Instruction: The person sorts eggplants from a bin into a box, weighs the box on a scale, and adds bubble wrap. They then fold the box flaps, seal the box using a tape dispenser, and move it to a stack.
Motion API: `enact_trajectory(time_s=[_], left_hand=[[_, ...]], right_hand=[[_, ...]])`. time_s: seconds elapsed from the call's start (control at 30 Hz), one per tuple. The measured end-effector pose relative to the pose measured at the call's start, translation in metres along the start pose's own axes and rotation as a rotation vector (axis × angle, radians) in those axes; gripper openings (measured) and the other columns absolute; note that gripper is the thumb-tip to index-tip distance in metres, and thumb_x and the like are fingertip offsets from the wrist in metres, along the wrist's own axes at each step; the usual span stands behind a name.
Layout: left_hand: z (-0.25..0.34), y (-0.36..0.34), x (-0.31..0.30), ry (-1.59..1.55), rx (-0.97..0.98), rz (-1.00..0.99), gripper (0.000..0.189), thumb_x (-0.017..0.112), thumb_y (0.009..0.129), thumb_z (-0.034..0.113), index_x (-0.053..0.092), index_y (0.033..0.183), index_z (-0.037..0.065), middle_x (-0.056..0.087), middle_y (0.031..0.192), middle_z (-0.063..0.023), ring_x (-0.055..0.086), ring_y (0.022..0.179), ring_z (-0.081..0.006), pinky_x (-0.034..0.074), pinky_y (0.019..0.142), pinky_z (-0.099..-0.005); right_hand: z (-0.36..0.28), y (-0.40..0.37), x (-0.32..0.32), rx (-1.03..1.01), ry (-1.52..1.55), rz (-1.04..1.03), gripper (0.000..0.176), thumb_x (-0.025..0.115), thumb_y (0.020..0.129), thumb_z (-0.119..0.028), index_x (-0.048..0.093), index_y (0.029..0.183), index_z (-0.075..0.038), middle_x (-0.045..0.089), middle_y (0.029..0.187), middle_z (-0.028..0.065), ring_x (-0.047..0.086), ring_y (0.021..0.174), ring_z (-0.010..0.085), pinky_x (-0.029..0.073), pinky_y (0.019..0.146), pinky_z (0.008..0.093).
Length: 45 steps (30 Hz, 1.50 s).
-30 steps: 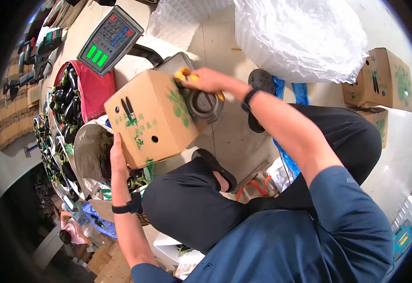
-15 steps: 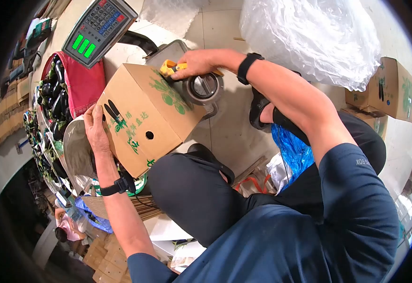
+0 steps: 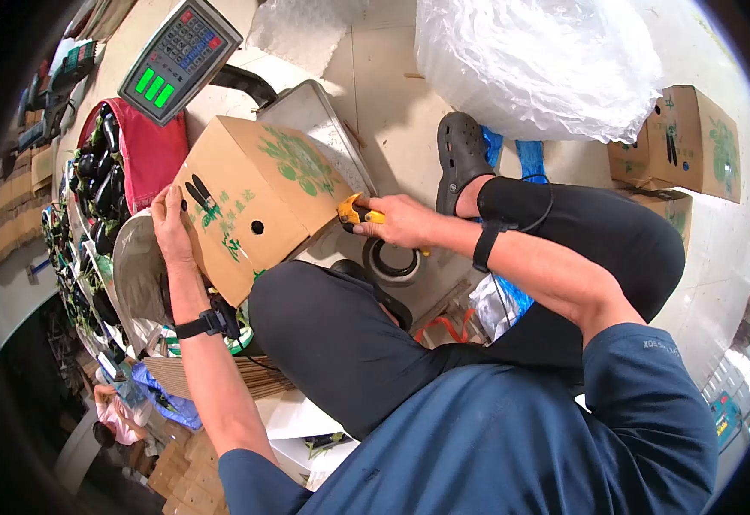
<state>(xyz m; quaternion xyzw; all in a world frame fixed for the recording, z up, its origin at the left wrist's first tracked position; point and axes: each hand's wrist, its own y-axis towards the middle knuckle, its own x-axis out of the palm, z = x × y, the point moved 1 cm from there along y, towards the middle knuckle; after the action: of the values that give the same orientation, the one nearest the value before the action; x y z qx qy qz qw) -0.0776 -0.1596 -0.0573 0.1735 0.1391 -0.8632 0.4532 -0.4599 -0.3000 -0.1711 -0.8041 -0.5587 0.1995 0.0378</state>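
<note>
A cardboard box (image 3: pixel 246 197) with green print and eggplant pictures rests tilted on the metal platform (image 3: pixel 311 112) of a scale. My left hand (image 3: pixel 172 230) holds the box's left edge, with the fingers over the edge. In my right hand (image 3: pixel 401 221) is a yellow tape dispenser (image 3: pixel 358 211), its head against the box's near right edge. The dispenser's tape roll (image 3: pixel 392 259) shows below that hand. The scale's display (image 3: pixel 179 62), lit green, stands beyond the box.
Eggplants (image 3: pixel 105 163) fill a crate with a pink cover (image 3: pixel 148 150) at the left. A big clear plastic bag (image 3: pixel 538 69) lies at the far right, near another printed box (image 3: pixel 697 142). Flattened cardboard (image 3: pixel 212 378) lies beside my left knee. A person in pink (image 3: pixel 117 421) is at lower left.
My right hand has drawn the tape dispenser toward me, from the top far side of the box to its near right edge. My left hand stays on the box.
</note>
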Motion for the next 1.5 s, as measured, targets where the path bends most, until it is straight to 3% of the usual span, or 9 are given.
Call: enact_trajectory(time_s=[0.27, 0.6, 0.7, 0.9, 1.1, 1.23, 1.3, 1.4, 1.5], left_hand=[[0.021, -0.088, 0.037, -0.149, -0.184, 0.524, 0.063, 0.07, 0.097, 0.04, 0.042, 0.133, -0.004, 0.06, 0.12, -0.0182, 0.065, 0.101, -0.0246, 0.059, 0.081, -0.0385], [0.011, -0.063, 0.027, -0.203, -0.12, 0.412, 0.058, 0.069, 0.098, 0.037, 0.042, 0.132, -0.001, 0.061, 0.118, -0.0166, 0.066, 0.098, -0.0245, 0.06, 0.078, -0.0371], [0.013, -0.064, 0.024, -0.153, -0.149, 0.381, 0.058, 0.069, 0.099, 0.038, 0.042, 0.132, -0.001, 0.061, 0.117, -0.0156, 0.067, 0.097, -0.0239, 0.06, 0.078, -0.0365], [0.009, -0.059, 0.02, -0.151, -0.153, 0.358, 0.058, 0.07, 0.098, 0.038, 0.044, 0.129, -0.004, 0.061, 0.116, -0.016, 0.066, 0.096, -0.0218, 0.059, 0.078, -0.0348], [0.012, -0.062, 0.022, -0.102, -0.128, 0.388, 0.058, 0.07, 0.098, 0.038, 0.046, 0.129, -0.004, 0.063, 0.113, -0.0156, 0.067, 0.094, -0.0205, 0.058, 0.076, -0.032], [0.009, -0.062, 0.022, -0.153, -0.12, 0.408, 0.053, 0.071, 0.098, 0.035, 0.047, 0.126, -0.004, 0.063, 0.111, -0.0151, 0.067, 0.093, -0.02, 0.059, 0.075, -0.0331], [0.013, -0.062, 0.025, -0.161, -0.136, 0.432, 0.052, 0.071, 0.098, 0.034, 0.047, 0.125, -0.003, 0.064, 0.111, -0.0148, 0.067, 0.093, -0.0201, 0.06, 0.076, -0.0333], [0.01, -0.061, 0.024, -0.174, -0.134, 0.428, 0.051, 0.072, 0.097, 0.032, 0.047, 0.124, -0.004, 0.064, 0.111, -0.0143, 0.067, 0.093, -0.0198, 0.059, 0.078, -0.0323], [0.001, -0.059, 0.023, -0.197, -0.061, 0.439, 0.049, 0.07, 0.098, 0.033, 0.05, 0.123, -0.004, 0.067, 0.106, -0.0138, 0.068, 0.087, -0.0198, 0.058, 0.072, -0.0322]], right_hand=[[-0.012, 0.077, -0.03, 0.072, 0.11, 0.282, 0.055, 0.065, 0.096, -0.051, 0.065, 0.122, -0.001, 0.07, 0.096, 0.0275, 0.068, 0.093, 0.044, 0.052, 0.079, 0.0471], [-0.013, 0.06, -0.035, 0.012, -0.062, -0.054, 0.071, 0.063, 0.098, -0.051, 0.051, 0.145, 0.0, 0.069, 0.115, 0.0285, 0.067, 0.108, 0.0418, 0.052, 0.093, 0.0451], [-0.003, 0.063, -0.03, -0.038, -0.06, 0.014, 0.068, 0.064, 0.096, -0.055, 0.058, 0.138, -0.002, 0.07, 0.109, 0.0284, 0.069, 0.104, 0.0403, 0.053, 0.091, 0.0458], [-0.033, 0.141, -0.105, -0.067, -0.308, -0.595, 0.061, 0.079, 0.079, -0.056, 0.074, 0.102, -0.001, 0.071, 0.076, 0.0131, 0.068, 0.067, 0.0253, 0.054, 0.061, 0.0392], [-0.066, 0.176, -0.095, -0.003, -0.714, -0.843, 0.066, 0.086, 0.073, -0.052, 0.073, 0.099, 0.007, 0.073, 0.083, 0.015, 0.07, 0.072, 0.0259, 0.055, 0.064, 0.0374], [-0.07, 0.174, -0.08, 0.042, -0.606, -0.839, 0.062, 0.089, 0.072, -0.048, 0.073, 0.103, 0.004, 0.075, 0.089, 0.0178, 0.07, 0.076, 0.028, 0.057, 0.069, 0.0373], [-0.02, 0.163, -0.063, -0.149, -0.335, -0.737, 0.061, 0.089, 0.071, -0.049, 0.075, 0.1, 0.002, 0.076, 0.091, 0.0178, 0.071, 0.08, 0.0291, 0.057, 0.074, 0.0404], [0.003, 0.122, -0.019, 0.071, -0.737, -0.823, 0.077, 0.083, 0.067, -0.066, 0.074, 0.089, 0.007, 0.074, 0.088, 0.0201, 0.07, 0.079, 0.0329, 0.058, 0.071, 0.0411], [0.047, 0.074, 0.035, -0.008, -0.592, -0.773, 0.073, 0.083, 0.067, -0.063, 0.075, 0.093, 0.005, 0.076, 0.093, 0.0188, 0.073, 0.087, 0.0362, 0.058, 0.076, 0.0451]])
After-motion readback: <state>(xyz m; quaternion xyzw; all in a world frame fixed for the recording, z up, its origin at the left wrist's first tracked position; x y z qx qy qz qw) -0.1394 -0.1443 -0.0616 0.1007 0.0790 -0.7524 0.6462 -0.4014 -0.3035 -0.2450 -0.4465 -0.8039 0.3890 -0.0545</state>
